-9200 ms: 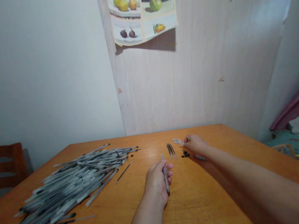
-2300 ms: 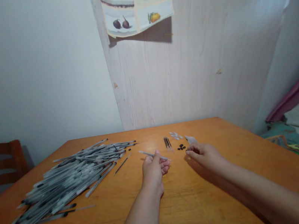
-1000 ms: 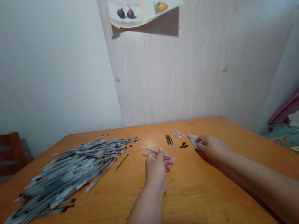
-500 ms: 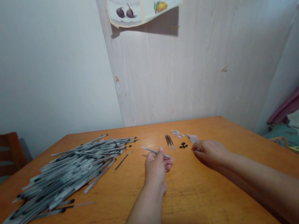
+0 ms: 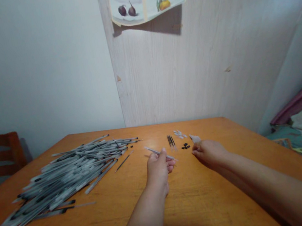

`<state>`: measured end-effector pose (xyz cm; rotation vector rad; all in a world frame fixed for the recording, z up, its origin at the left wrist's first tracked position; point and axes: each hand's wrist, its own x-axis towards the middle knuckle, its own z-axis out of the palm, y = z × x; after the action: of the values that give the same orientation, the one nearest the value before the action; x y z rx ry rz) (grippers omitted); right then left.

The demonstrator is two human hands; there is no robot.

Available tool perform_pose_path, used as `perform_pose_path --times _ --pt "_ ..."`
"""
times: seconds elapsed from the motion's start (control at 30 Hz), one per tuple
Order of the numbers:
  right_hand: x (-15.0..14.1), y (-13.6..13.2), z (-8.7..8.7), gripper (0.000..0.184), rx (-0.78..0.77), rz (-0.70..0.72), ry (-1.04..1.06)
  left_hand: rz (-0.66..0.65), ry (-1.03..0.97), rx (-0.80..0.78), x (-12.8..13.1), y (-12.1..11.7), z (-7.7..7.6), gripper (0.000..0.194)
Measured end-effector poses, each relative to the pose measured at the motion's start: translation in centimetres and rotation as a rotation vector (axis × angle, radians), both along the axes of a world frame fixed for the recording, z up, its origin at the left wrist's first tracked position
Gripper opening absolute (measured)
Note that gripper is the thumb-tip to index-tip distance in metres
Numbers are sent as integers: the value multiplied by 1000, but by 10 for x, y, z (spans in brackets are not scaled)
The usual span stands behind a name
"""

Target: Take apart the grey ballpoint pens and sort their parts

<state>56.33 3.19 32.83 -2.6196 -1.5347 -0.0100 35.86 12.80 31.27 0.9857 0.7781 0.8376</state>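
Note:
A slim pen (image 5: 153, 151) with a pale, translucent barrel lies slanted in my left hand (image 5: 157, 167), pinched under the thumb above the middle of the table. My right hand (image 5: 208, 152) is low over the tabletop at the right with its fingertips pressed together; whatever they hold is hidden. Just behind it, partly covered by the hand, are clear whitish tubes (image 5: 195, 139). Small black plugs (image 5: 185, 146) sit left of my right fingertips. Several dark pen refills (image 5: 170, 140) stand in a neat row between the hands, with small white tips (image 5: 179, 134) beside them.
A large heap of pens (image 5: 75, 174) with black ends covers the left of the wooden table (image 5: 200, 204). One loose refill (image 5: 122, 163) lies at its right edge. A chair (image 5: 16, 153) stands at the left, cloth (image 5: 297, 130) at the right.
My right hand has shifted slightly left, toward the black plugs. The left hand keeps its hold on the pen almost unchanged. The view has tilted a little.

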Motion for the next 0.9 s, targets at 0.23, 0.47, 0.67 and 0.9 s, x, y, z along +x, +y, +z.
perform_pose_path --times 0.23,0.47,0.67,0.9 --pt "-6 21 -4 30 23 -78 -6 4 12 8 0 1 -2 29" --pt "-4 28 -9 35 48 -106 1 -1 3 9 1 2 -2 30" --pt "-7 19 -5 30 70 -152 18 2 7 14 2 1 -2 31" --pt "-10 18 -9 32 39 -121 -4 -7 -1 6 3 2 -5 32"
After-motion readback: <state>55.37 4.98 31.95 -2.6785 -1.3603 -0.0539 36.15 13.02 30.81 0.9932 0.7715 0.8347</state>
